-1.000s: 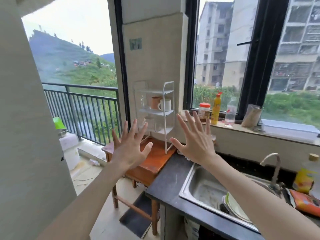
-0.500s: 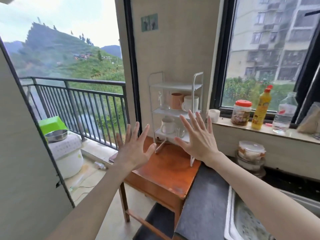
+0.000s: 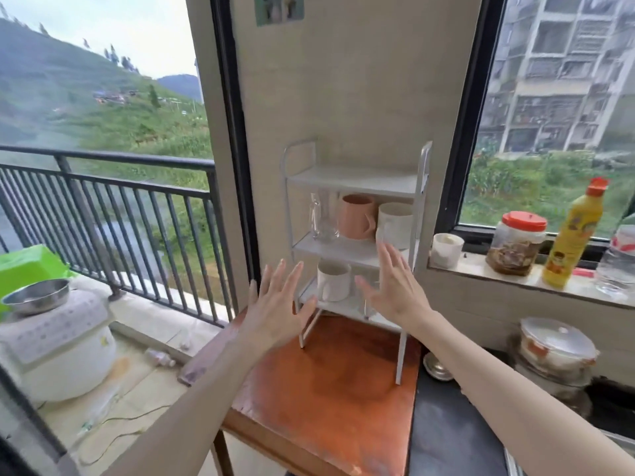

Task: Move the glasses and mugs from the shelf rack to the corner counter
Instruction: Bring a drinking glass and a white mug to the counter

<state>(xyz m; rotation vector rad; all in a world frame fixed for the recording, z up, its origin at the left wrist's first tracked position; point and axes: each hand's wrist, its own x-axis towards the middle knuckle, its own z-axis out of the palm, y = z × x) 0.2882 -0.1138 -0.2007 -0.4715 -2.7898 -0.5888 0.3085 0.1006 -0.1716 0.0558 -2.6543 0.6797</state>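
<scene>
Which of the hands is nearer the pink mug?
Right. The right hand hovers just below-right of the pink mug; the left hand sits lower, further left.

You've got both arms stretched forward, left hand and right hand raised side by side and apart, backs toward the camera, all fingers straight and spread, neither hand holding or touching anything.

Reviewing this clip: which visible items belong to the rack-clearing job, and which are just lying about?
Job: shelf rack, clear glass, pink mug, white mug, lower white mug.
Lying about: red-lidded jar, yellow bottle, steel bowl, windowsill cup.
</scene>
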